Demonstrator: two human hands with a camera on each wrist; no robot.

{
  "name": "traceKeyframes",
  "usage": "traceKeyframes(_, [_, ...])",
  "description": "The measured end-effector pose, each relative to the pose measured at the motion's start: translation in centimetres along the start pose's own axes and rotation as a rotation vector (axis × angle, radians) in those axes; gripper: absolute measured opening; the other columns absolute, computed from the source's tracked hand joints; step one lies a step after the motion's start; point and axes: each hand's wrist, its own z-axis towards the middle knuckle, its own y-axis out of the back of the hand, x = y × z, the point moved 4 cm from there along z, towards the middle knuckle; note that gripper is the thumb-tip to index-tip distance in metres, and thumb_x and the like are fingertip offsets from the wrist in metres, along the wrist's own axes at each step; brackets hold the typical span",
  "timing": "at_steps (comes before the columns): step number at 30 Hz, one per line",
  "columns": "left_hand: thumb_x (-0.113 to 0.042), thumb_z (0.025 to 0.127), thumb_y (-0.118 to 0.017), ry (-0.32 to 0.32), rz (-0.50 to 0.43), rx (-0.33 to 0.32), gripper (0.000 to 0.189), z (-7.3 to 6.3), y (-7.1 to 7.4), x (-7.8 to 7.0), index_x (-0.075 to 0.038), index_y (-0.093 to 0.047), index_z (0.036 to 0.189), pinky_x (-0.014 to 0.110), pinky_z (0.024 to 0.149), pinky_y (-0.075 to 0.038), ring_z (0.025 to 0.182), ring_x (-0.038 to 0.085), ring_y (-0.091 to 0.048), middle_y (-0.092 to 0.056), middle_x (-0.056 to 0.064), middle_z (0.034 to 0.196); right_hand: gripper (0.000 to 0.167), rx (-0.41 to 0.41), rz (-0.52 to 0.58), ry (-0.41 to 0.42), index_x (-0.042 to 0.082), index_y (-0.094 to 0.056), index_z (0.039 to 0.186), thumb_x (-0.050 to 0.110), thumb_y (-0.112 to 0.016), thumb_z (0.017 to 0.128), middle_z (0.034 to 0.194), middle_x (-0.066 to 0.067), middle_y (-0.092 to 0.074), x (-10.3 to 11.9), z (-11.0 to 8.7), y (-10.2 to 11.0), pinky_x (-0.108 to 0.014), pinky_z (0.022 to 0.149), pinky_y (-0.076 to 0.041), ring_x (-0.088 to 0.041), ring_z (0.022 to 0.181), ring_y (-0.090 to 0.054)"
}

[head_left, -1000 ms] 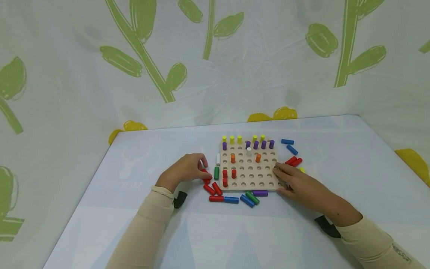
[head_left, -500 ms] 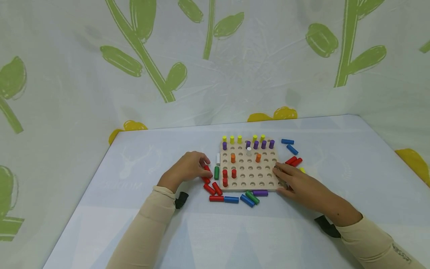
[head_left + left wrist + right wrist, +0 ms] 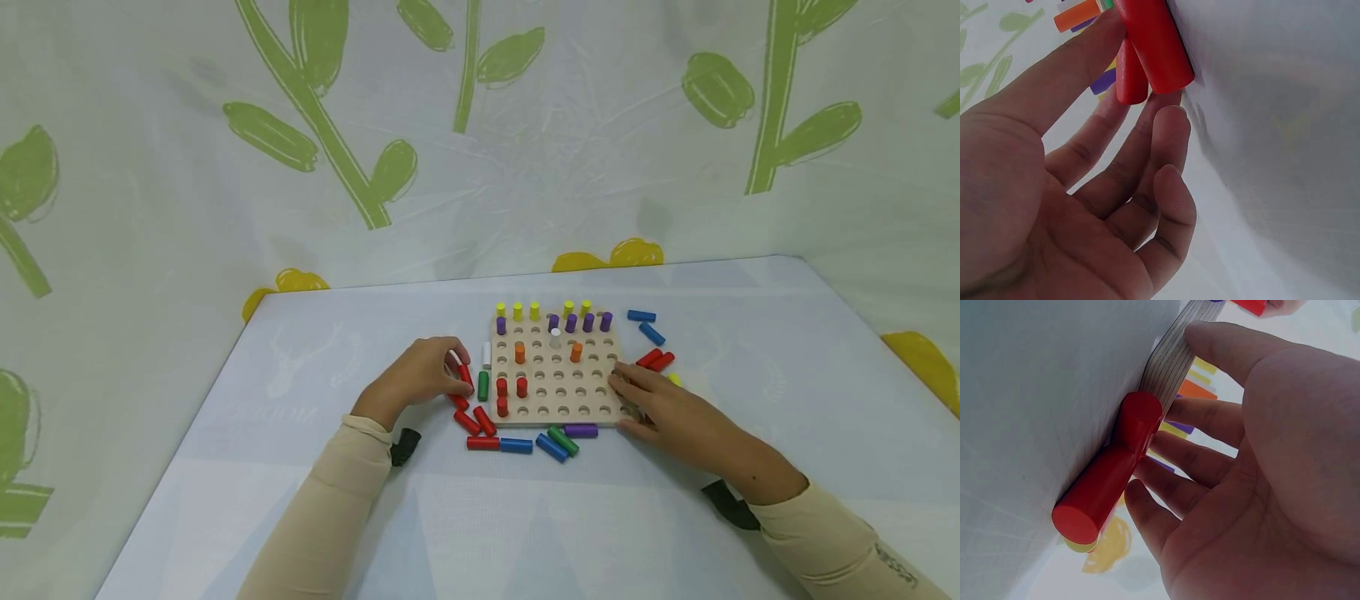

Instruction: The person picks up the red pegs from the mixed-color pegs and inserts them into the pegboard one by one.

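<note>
My left hand (image 3: 420, 372) pinches a red peg (image 3: 466, 377) between thumb and fingers, beside the left edge of the wooden pegboard (image 3: 551, 406). In the left wrist view the pinched red peg (image 3: 1132, 75) stands tilted, partly behind another red peg (image 3: 1163, 53) that lies near the thumb. My right hand (image 3: 678, 412) rests at the board's front right corner with fairly straight fingers. Its thumb touches the board's layered edge (image 3: 1172, 359) in the right wrist view. Two red pegs (image 3: 1094, 494) lie close by those fingers. Yellow, purple, orange, white and red pegs stand in the holes.
Loose red pegs (image 3: 483, 421), blue pegs (image 3: 517, 446), green pegs (image 3: 483, 386) and a purple peg (image 3: 581, 431) lie in front and left of the board. A white peg (image 3: 487, 356) lies along its left side. More blue pegs (image 3: 652, 334) lie on the right.
My left hand has raised the red peg slightly and turned it more upright, uncovering another red peg beneath. My right hand stays in place on the board.
</note>
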Motion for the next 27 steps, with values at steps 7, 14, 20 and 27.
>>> traceKeyframes(7, [-0.018,0.082,-0.084,-0.01,-0.04,-0.002,0.039,-0.04,-0.04,-0.07,-0.014,-0.061,0.113,0.027,0.072,-0.055,0.08,0.017,-0.063,-0.07,0.003,0.094,0.066,0.002,0.002,-0.007,0.005,-0.05,0.146,0.031,-0.074,0.09,0.152,-0.019,-0.044,0.02,-0.02,0.06,-0.051,0.101,-0.05,-0.038,0.138,-0.046])
traceKeyframes(14, [-0.018,0.085,-0.08,-0.023,-0.036,-0.026,0.034,0.03,-0.08,-0.17,-0.015,-0.061,0.113,0.026,0.07,-0.055,0.078,0.017,-0.062,-0.07,0.003,0.094,0.066,0.0,0.006,-0.002,0.004,-0.05,0.146,0.032,-0.074,0.091,0.152,-0.019,-0.044,0.03,-0.02,0.05,-0.051,0.101,-0.05,-0.039,0.138,-0.046])
traceKeyframes(20, [-0.018,0.088,-0.078,-0.026,-0.035,-0.035,0.034,0.08,-0.18,-0.2,-0.015,-0.06,0.116,0.026,0.072,-0.056,0.08,0.018,-0.06,-0.067,0.004,0.095,0.065,-0.001,0.011,0.003,0.005,-0.05,0.146,0.031,-0.073,0.091,0.153,-0.019,-0.044,0.01,-0.06,-0.01,-0.052,0.101,-0.05,-0.039,0.138,-0.045])
traceKeyframes(27, [-0.018,0.088,-0.078,-0.041,-0.041,-0.06,0.035,-0.04,-0.01,-0.4,-0.015,-0.061,0.118,0.026,0.073,-0.057,0.082,0.018,-0.06,-0.067,0.003,0.096,0.065,-0.007,0.011,0.008,0.005,-0.05,0.146,0.031,-0.073,0.091,0.153,-0.018,-0.044,0.02,-0.08,0.01,-0.051,0.101,-0.05,-0.039,0.138,-0.045])
